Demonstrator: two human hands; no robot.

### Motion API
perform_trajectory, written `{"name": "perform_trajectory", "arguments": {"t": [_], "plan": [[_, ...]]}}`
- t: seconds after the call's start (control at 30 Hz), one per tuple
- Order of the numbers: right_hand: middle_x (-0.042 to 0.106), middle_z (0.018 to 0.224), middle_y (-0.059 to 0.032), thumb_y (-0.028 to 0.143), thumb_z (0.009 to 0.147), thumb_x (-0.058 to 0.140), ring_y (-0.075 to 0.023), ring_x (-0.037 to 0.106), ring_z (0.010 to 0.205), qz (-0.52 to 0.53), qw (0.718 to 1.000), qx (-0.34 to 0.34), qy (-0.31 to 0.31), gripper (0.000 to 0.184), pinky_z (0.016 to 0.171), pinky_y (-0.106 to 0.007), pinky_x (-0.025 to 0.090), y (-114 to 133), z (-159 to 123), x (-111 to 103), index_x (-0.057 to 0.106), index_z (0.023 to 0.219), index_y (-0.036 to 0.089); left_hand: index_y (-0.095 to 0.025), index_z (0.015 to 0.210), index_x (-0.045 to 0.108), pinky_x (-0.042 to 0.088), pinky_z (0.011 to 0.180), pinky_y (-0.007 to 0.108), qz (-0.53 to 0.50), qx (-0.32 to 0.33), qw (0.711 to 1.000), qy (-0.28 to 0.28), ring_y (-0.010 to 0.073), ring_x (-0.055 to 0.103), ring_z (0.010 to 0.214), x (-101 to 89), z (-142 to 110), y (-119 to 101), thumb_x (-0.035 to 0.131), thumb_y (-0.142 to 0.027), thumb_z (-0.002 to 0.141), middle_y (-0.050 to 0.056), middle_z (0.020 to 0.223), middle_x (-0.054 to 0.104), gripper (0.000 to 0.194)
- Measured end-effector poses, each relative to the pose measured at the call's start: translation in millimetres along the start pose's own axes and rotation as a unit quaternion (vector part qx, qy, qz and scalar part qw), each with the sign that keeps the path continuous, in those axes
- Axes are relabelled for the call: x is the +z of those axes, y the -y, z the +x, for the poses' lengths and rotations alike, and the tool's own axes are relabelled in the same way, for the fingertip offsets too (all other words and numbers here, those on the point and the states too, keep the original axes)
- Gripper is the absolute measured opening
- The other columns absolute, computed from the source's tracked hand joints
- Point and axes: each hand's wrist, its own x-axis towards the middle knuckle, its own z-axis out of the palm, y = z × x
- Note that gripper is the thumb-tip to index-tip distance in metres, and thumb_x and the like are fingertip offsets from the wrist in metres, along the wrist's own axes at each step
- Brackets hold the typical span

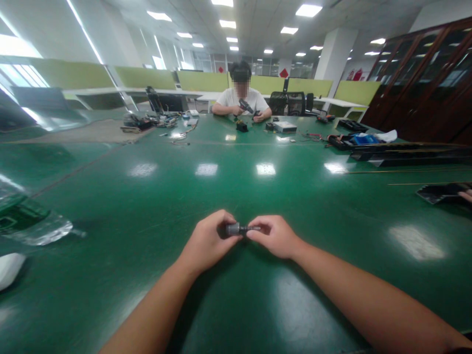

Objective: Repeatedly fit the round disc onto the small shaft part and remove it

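Note:
Just above the green tabletop, a small grey cylinder (233, 229) lies level between my hands, and a thin dark rod (244, 229) sticks out of its right end. My left hand (214, 239) is closed around the cylinder, thumb below and fingers above. On the other side, my right hand (275, 236) pinches the rod near its free end. The exact kind of this piece is too small and blurred to tell. Parts of the cylinder are hidden behind my left fingers.
The green table (155, 265) stretches far forward. A clear plastic bottle (33, 219) lies at left, above a white rounded object (10, 270). Across sits a person (241, 101) holding a power drill (246, 105). Black trays (398, 155) and another hand (466, 195) are at right.

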Motion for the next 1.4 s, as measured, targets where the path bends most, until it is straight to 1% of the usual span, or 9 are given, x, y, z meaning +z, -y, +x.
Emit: {"name": "perform_trajectory", "arguments": {"t": [0.3,0.53,1.03,1.1,1.17,1.27,1.3,1.33,1.4], "plan": [[0.064,0.067,-0.0006,0.032,0.083,0.067,-0.0119,0.055,0.058,0.012,1.0,0.026,-0.006,0.021,0.056,-0.023,0.041,1.2,-0.2,-0.1,0.074,0.09,0.014,-0.02,0.089,0.061,0.047,0.074,0.029,-0.005,0.004,1.0,-0.019,0.0157,0.062,0.081,-5.5,0.9,0.9,0.073,-0.027,0.079,0.001,0.089,0.065,0.017],[0.066,0.069,-0.0015,0.032,0.082,0.067,-0.0122,0.057,0.057,0.03,0.998,0.046,-0.009,0.021,0.055,-0.023,0.042,1.1,0.0,-0.4,0.073,0.09,0.014,-0.019,0.088,0.061,0.048,0.073,0.03,0.008,0.005,1.0,-0.02,0.017,0.062,0.08,-9.0,1.7,-2.6,0.071,-0.029,0.08,0.002,0.089,0.066,0.016],[0.064,0.07,-0.0013,0.032,0.08,0.067,-0.011,0.056,0.055,0.069,0.996,0.055,-0.023,0.021,0.053,-0.023,0.044,-0.7,0.9,0.0,0.07,0.089,0.013,-0.019,0.089,0.062,0.049,0.074,0.03,0.01,-0.01,0.999,-0.04,0.0176,0.063,0.081,-14.7,1.4,0.7,0.073,-0.031,0.078,0.003,0.09,0.067,0.02],[0.064,0.07,-0.0012,0.032,0.078,0.068,-0.0107,0.055,0.054,0.087,0.994,0.062,-0.028,0.021,0.052,-0.023,0.044,-1.4,1.1,-0.2,0.069,0.088,0.013,-0.019,0.089,0.062,0.05,0.076,0.031,0.004,-0.018,0.998,-0.055,0.0183,0.064,0.082,-17.0,1.7,2.9,0.074,-0.034,0.076,0.003,0.091,0.067,0.024],[0.064,0.07,-0.0013,0.033,0.077,0.069,-0.0107,0.055,0.053,0.111,0.991,0.069,-0.025,0.022,0.05,-0.023,0.045,-2.4,1.2,-0.2,0.069,0.088,0.014,-0.019,0.09,0.062,0.051,0.078,0.032,0.016,-0.043,0.995,-0.09,0.0192,0.065,0.083,-21.1,2.4,5.0,0.077,-0.04,0.074,0.003,0.09,0.068,0.03],[0.065,0.071,-0.0018,0.033,0.077,0.069,-0.0108,0.055,0.055,0.121,0.99,0.063,-0.016,0.022,0.051,-0.022,0.045,-4.3,1.2,0.6,0.07,0.088,0.014,-0.02,0.089,0.064,0.05,0.072,0.032,0.061,-0.116,0.978,-0.165,0.0199,0.063,0.076,-27.5,4.9,7.4,0.079,-0.051,0.069,0.003,0.083,0.068,0.041],[0.065,0.071,-0.002,0.033,0.077,0.069,-0.0109,0.055,0.055,0.117,0.991,0.059,-0.015,0.021,0.051,-0.022,0.045,-5.0,1.2,1.0,0.07,0.087,0.014,-0.019,0.089,0.063,0.05,0.07,0.031,0.054,-0.142,0.97,-0.189,0.0195,0.062,0.074,-28.8,6.1,8.3,0.079,-0.053,0.067,0.003,0.082,0.068,0.043],[0.065,0.071,-0.0021,0.033,0.078,0.069,-0.011,0.055,0.056,0.111,0.992,0.055,-0.014,0.021,0.051,-0.022,0.045,-5.8,1.4,1.4,0.071,0.087,0.014,-0.019,0.091,0.063,0.05,0.069,0.03,0.025,-0.164,0.964,-0.21,0.0189,0.062,0.073,-29.5,7.5,9.5,0.08,-0.054,0.067,0.004,0.082,0.068,0.046],[0.065,0.07,-0.0023,0.033,0.078,0.069,-0.0114,0.056,0.057,0.1,0.994,0.05,-0.012,0.022,0.052,-0.022,0.045,-7.2,1.8,1.9,0.071,0.088,0.014,-0.017,0.104,0.062,0.051,0.07,0.029,-0.079,-0.195,0.951,-0.228,0.0178,0.064,0.073,-29.5,10.5,12.3,0.078,-0.053,0.069,0.005,0.085,0.07,0.053]]}}
